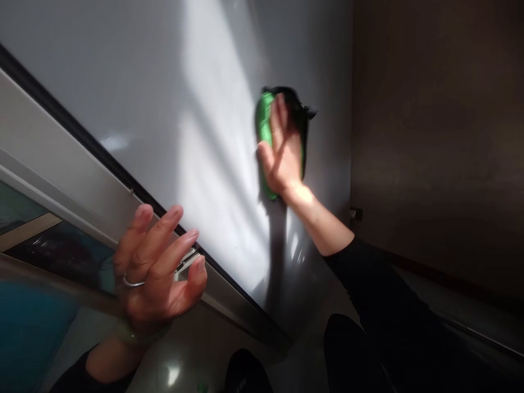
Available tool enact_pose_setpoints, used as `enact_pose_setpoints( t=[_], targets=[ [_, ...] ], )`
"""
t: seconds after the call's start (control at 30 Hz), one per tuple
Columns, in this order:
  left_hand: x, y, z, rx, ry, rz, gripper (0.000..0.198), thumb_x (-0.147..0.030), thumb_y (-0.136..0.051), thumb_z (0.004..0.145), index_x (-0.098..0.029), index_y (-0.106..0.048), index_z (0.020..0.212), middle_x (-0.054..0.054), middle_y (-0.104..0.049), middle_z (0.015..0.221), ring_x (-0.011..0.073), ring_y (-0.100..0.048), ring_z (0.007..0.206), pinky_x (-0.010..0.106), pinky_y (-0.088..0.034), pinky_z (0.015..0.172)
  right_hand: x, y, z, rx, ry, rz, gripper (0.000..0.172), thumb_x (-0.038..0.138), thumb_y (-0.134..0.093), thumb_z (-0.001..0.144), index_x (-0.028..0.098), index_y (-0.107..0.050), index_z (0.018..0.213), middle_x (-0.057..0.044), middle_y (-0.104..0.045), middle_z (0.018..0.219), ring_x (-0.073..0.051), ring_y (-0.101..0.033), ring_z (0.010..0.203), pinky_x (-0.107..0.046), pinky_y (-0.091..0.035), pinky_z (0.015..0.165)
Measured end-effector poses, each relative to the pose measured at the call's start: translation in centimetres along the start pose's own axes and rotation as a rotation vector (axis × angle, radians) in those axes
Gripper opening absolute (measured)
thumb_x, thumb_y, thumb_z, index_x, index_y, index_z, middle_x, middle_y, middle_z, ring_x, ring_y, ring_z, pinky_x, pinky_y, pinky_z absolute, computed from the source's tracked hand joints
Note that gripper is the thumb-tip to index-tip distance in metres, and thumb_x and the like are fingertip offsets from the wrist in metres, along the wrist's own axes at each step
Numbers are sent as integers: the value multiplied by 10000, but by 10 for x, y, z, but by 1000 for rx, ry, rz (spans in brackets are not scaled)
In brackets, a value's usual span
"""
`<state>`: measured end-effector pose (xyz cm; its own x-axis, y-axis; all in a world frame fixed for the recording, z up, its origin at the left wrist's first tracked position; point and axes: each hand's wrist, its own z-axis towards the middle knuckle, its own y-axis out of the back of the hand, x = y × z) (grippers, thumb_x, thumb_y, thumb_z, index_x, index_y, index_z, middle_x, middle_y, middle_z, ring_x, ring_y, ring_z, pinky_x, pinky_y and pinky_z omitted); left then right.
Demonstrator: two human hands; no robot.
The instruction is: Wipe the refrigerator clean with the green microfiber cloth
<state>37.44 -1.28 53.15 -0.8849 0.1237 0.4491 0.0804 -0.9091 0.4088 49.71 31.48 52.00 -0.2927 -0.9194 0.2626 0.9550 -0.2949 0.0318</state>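
Observation:
A green cloth (265, 117) lies against the smooth, pale grey panel (143, 98); its far and right edges are dark, in shadow. My right hand (283, 150) presses flat on this cloth, fingers stretched out toward its far end and thumb to the left, holding it to the panel. The hand and cloth are slightly blurred. Off to the lower left, my left hand (159, 267) is raised with spread, slightly bent fingers and nothing in them. It hovers before the panel's dark edge strip (102, 164); whether it touches the strip I cannot tell. A ring and a bangle are on it.
A dark brown upright surface (438, 136) borders the panel on the right, with a small dark fitting (356, 213) near the join. Light frame bars (61, 142) run along the panel's left edge. Below are a shiny floor (176, 360), a dark shoe (246, 374) and a teal surface (33, 327).

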Motion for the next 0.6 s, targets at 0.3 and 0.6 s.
enact_pose_setpoints(
  t=[0.3, 0.6],
  targets=[
    [-10, -9, 26, -99, -214, 125, 702, -129, -757, 847, -234, -601, 1523, 67, -625, 1585, 321, -543, 1540, 451, -576, 1214, 3, -26, -126, -142, -341, -14, 734, 520, -158, 1134, 258, 118, 1762, -190, -236, 1811, -301, -161, 1731, -685, -335, 1324],
    [-12, -10, 23, -66, -151, 189, 757, -192, -793, 861, -244, -562, 1580, 61, -527, 1665, 318, -452, 1605, 448, -448, 1334, 95, 18, 37, 174, 271, -75, 693, 558, -233, 1134, 283, -186, 1769, -29, -239, 1833, -296, -374, 1636, -509, -300, 1382]
  ],
)
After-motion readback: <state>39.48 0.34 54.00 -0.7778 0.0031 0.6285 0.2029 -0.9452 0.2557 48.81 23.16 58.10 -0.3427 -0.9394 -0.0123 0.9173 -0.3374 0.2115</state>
